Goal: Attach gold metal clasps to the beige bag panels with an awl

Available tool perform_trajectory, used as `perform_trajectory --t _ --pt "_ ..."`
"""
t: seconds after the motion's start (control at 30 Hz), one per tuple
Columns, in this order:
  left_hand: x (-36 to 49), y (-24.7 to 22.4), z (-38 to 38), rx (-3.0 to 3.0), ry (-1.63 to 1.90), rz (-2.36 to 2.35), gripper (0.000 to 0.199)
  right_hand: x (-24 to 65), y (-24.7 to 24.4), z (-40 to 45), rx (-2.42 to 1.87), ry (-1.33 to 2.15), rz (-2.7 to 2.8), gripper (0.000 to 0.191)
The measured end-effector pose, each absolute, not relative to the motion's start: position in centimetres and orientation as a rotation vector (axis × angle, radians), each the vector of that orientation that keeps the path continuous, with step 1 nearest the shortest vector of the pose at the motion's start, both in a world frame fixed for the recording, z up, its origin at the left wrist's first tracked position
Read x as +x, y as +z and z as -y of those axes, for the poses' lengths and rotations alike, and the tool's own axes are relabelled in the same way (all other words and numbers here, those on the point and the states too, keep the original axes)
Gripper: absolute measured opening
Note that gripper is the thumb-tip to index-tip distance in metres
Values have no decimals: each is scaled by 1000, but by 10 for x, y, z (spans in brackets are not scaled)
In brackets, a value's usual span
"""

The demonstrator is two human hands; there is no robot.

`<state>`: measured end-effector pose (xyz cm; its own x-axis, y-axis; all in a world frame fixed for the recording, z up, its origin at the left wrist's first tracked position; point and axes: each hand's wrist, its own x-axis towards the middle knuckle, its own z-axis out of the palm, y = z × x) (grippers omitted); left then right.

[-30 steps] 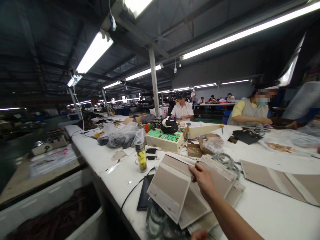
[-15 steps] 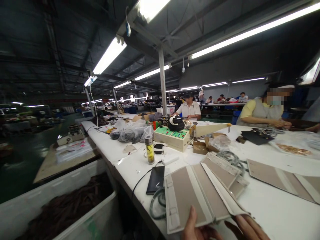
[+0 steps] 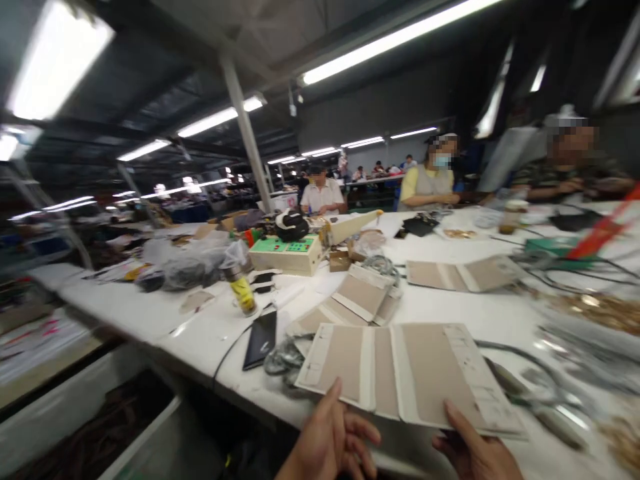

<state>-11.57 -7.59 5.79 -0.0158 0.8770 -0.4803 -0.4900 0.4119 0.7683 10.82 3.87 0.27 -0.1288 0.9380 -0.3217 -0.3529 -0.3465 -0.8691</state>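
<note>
A beige panel [image 3: 433,367] with pale folded borders and two light strips across its middle lies opened out at the table's front edge. My right hand [image 3: 477,443] grips its near right edge, the thumb on top and the fingers underneath. At the near left edge is my left hand [image 3: 333,437], palm turned up and fingers apart; its thumb tip overlaps the border, and contact there is unclear. Behind the panel lie more beige panels [image 3: 363,293], partly overlapping. Another long one [image 3: 465,272] rests farther right.
A black phone-like slab [image 3: 261,340] and a yellow-filled bottle [image 3: 243,291] are to the left. A cream machine with green panel [image 3: 287,255] stands behind. Cables and a dark-handled tool [image 3: 557,427] lie right. Co-workers [image 3: 433,177] sit across the table [image 3: 430,310].
The view has swung right. The panel has turned and spread flatter toward me. My hands have moved apart; the left hand's fingers now show spread, while the right holds the right edge.
</note>
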Motion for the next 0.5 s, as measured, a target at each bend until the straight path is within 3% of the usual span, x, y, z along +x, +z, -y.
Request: perform_trajectory --t 0.13,0.3,0.4,0.5 --pt "-85 85 78 884 835 -1025 79 111 21 -6 -1108 1720 720 89" --pt "-44 132 1 1432 1176 -1394 50 122 26 17 -1132 1710 936 66" --pt "-22 125 -68 1935 843 -1796 47 133 20 27 -1161 1736 1069 65" --pt "-6 99 -111 2007 599 -1860 51 148 11 30 -1231 1704 1088 69"
